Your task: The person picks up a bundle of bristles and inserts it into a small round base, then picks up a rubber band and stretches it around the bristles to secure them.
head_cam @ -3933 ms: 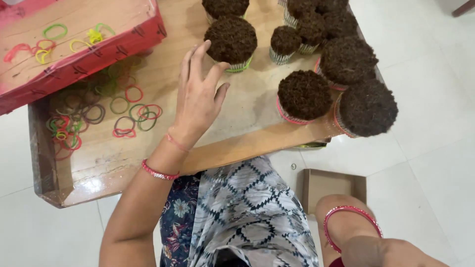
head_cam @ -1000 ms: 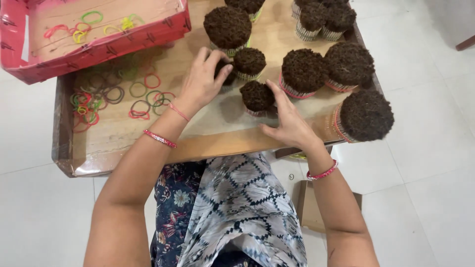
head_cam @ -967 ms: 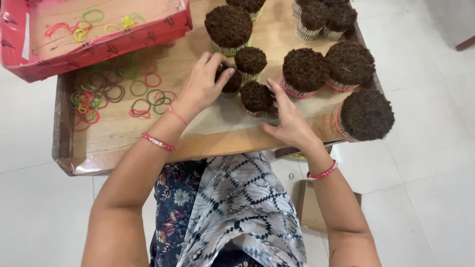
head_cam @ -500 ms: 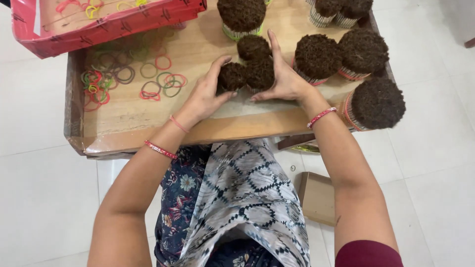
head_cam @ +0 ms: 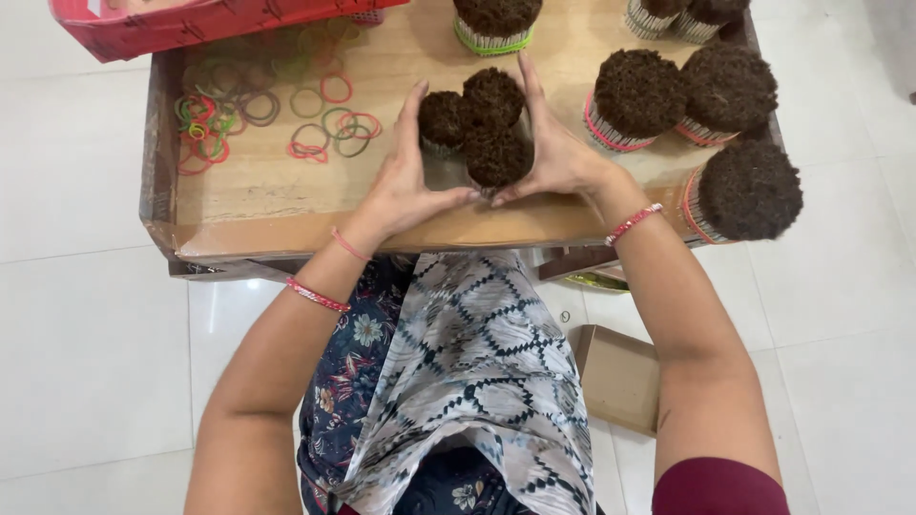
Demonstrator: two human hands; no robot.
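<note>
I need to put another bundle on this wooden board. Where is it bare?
Bare wood lies along the near edge of the board, between the rubber bands and the left hand. The right side is crowded with large bundles.

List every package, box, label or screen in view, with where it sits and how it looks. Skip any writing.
Red cardboard box: top left on the table, shallow and open, rim cut by the frame.
Brown cardboard box: on the white floor under the right arm, small, open, plain.
Green-yellow packet: under the table edge, mostly hidden.
No labels, signs or screens show.
</note>
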